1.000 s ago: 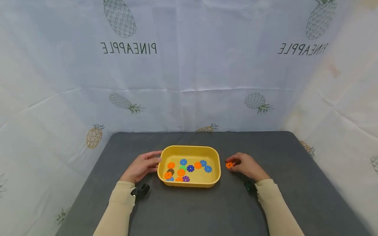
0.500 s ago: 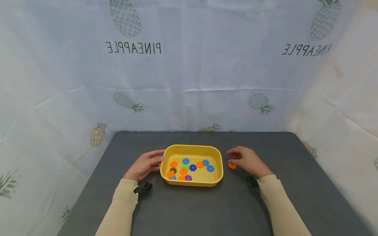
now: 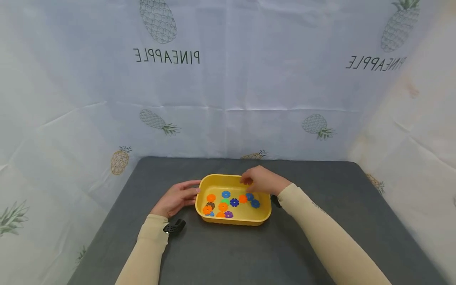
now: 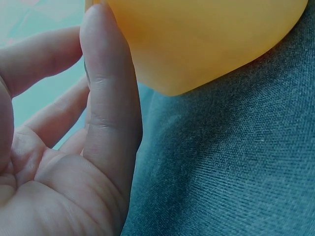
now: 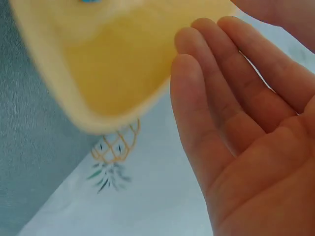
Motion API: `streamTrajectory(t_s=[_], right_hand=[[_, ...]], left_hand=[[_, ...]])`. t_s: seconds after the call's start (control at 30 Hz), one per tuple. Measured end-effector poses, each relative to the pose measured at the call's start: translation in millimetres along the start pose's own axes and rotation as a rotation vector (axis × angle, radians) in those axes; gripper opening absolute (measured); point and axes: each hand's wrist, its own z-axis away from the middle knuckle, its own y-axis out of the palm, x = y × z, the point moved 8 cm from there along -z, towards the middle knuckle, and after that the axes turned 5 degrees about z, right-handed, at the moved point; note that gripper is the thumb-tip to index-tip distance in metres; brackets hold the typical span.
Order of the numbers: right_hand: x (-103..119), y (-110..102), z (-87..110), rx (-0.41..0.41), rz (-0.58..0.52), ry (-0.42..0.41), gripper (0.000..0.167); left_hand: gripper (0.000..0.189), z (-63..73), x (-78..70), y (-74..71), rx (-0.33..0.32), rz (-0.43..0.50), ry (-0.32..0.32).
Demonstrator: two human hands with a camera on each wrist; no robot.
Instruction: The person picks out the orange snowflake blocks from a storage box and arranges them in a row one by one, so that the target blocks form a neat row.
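A yellow plastic tray [image 3: 233,220] holds several flower-shaped snap discs in orange, blue, green, brown and purple, such as this dark blue disc [image 3: 234,202]. My left hand [image 3: 176,200] touches the tray's left rim, its thumb [image 4: 110,98] extended and fingertips right at the edge. Over the tray's back right part is my right hand [image 3: 265,180], fingers loosely bent. The right wrist view shows bare fingers [image 5: 189,93] with nothing between them. The spot on the table right of the tray, where an orange disc lay, is covered by my right forearm.
The tray stands on a dark grey cloth-covered table [image 3: 228,253]. White curtains [image 3: 228,87] with pineapple prints hang behind it and at both sides. A black wrist strap [image 3: 174,227] sits at my left wrist.
My right hand let go of an orange disc on the table right of the tray, then moved left over the tray. The left hand stayed at the rim; the view shifted slightly.
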Motion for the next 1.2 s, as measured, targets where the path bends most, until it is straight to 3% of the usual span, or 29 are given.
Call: streamTrajectory(t_s=[0.17, 0.43, 0.63, 0.87, 1.2], right_hand=[[12.6, 20.0, -15.4, 0.106, 0.072, 0.004, 0.031], [21.0, 37.6, -23.5, 0.136, 0.187, 0.060, 0.023], [25.2, 44.8, -25.4, 0.127, 0.278, 0.063, 0.012], [32.3, 46.3, -28.5, 0.087, 0.392, 0.018, 0.018], [38.2, 48.2, -30.4, 0.091, 0.440, 0.023, 0.024]], left_hand=[[0.063, -0.4, 0.1, -0.2, 0.002, 0.013, 0.003], [0.063, 1.4, 1.6, 0.7, 0.004, 0.009, 0.006], [0.064, 3.1, 3.2, -0.1, 0.000, 0.008, 0.009], [0.065, 4.3, -0.3, -0.1, 0.000, 0.016, 0.010], [0.061, 6.2, -0.8, 1.1, -0.009, 0.010, 0.008]])
